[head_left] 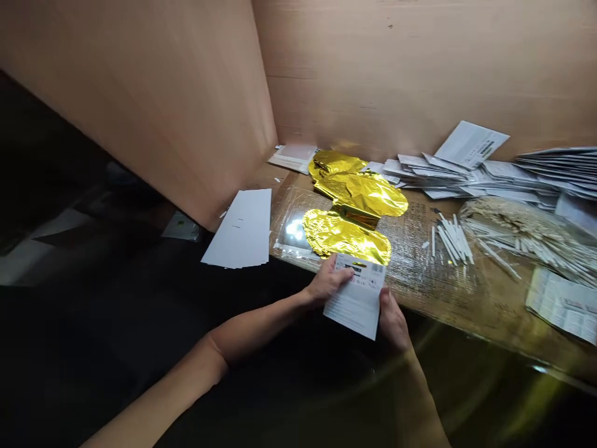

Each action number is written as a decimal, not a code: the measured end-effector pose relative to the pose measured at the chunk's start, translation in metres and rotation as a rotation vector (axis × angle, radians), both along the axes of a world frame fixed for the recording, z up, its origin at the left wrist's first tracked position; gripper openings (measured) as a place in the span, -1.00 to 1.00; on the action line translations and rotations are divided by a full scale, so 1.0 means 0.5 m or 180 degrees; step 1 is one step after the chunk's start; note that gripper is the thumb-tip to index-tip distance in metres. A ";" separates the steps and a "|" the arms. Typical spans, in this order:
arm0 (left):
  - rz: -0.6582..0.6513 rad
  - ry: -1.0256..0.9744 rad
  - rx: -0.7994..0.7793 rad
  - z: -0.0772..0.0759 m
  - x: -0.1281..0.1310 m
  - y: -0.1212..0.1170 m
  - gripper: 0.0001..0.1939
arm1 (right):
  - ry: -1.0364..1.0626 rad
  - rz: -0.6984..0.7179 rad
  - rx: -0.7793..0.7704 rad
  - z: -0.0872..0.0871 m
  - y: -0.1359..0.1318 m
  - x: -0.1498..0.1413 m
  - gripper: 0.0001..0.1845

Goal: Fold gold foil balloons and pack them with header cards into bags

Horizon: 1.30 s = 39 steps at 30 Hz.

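Observation:
A white printed card [353, 305] with a hang slot near its top is held in front of the table's edge. My left hand [328, 280] grips its upper left side, the thumb lying across the printed face. Along the card's right edge, my right hand [393, 317] is closed on it with the thumb upright; its other fingers are mostly hidden. Just beyond the card lies a shiny gold foil balloon [347, 236], flat on the table. More folded gold foil balloons [361, 186] are piled behind it.
White cards [242, 230] lie stacked at the left table edge. Short white sticks [452, 239] and a clear bag of sticks [527, 230] are to the right. Printed cards [448, 171] heap against the back board [420, 74]. A side board [186, 93] rises at left.

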State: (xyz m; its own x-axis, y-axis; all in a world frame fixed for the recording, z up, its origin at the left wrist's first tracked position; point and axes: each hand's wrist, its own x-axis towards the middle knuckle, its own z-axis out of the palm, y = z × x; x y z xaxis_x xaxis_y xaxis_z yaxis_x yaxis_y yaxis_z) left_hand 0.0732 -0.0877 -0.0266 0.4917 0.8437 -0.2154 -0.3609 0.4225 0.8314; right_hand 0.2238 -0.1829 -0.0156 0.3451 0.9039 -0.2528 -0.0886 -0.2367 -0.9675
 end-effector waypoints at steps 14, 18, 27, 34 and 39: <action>0.0426 0.4374 0.1258 0.059 -0.317 0.343 -0.64 | -0.0030 -0.0069 -0.0401 -0.015 -0.057 -0.009 -0.25; 0.0657 0.3752 0.1199 0.077 -0.354 0.354 -0.74 | 0.0170 -0.0127 -0.0439 -0.015 -0.051 -0.009 -0.25; 0.1080 0.1075 0.0975 0.054 -0.181 0.171 -0.37 | 0.1250 0.1519 -0.0646 0.052 -0.013 -0.052 -0.42; -0.0485 0.0595 0.0278 0.081 -0.121 0.109 -0.39 | 0.0753 0.1262 -0.0568 0.052 0.010 -0.039 -0.39; -0.1175 0.0829 -0.0162 0.093 -0.146 0.140 -0.44 | -0.0368 0.0877 -0.0429 0.041 -0.019 -0.008 -0.40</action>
State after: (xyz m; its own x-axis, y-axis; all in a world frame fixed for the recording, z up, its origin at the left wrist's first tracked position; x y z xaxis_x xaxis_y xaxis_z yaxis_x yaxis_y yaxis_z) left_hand 0.0001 -0.0174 0.0198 0.6816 0.6072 -0.4083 0.0400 0.5263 0.8494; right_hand 0.2200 -0.1923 0.0047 0.1255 0.9284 -0.3499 0.1053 -0.3631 -0.9258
